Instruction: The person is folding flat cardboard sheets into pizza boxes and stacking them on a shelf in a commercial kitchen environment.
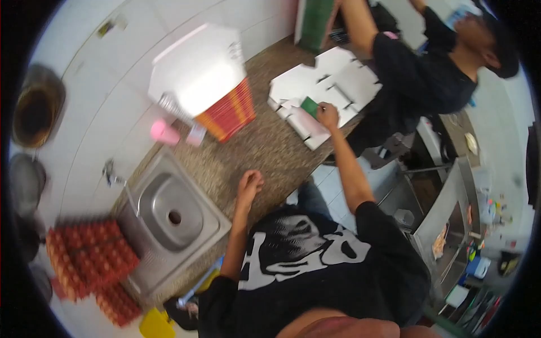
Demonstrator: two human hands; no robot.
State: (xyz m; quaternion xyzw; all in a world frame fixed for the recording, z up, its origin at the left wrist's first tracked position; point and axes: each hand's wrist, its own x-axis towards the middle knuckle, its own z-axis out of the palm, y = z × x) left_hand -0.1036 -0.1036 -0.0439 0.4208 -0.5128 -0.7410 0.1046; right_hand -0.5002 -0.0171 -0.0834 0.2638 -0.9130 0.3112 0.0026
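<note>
My right hand (328, 115) is closed on a small flat green card (309, 106), with the fingers pinched at its right edge. The card lies over a flat white cardboard box blank (349, 79) with slots and folded tabs. That blank rests on the speckled stone counter (270, 143). My left hand (249, 183) hovers at the counter near the sink, with its fingers curled in and nothing visible in them. It is blurred a little and apart from the cardboard.
A stack of white cardboard with a red and orange side (231, 112) stands against the wall. Beside it is a pink cup (164, 132). A steel sink (205, 222) and red egg trays (93, 253) are at left. A co-worker in black (417, 73) stands close at far right.
</note>
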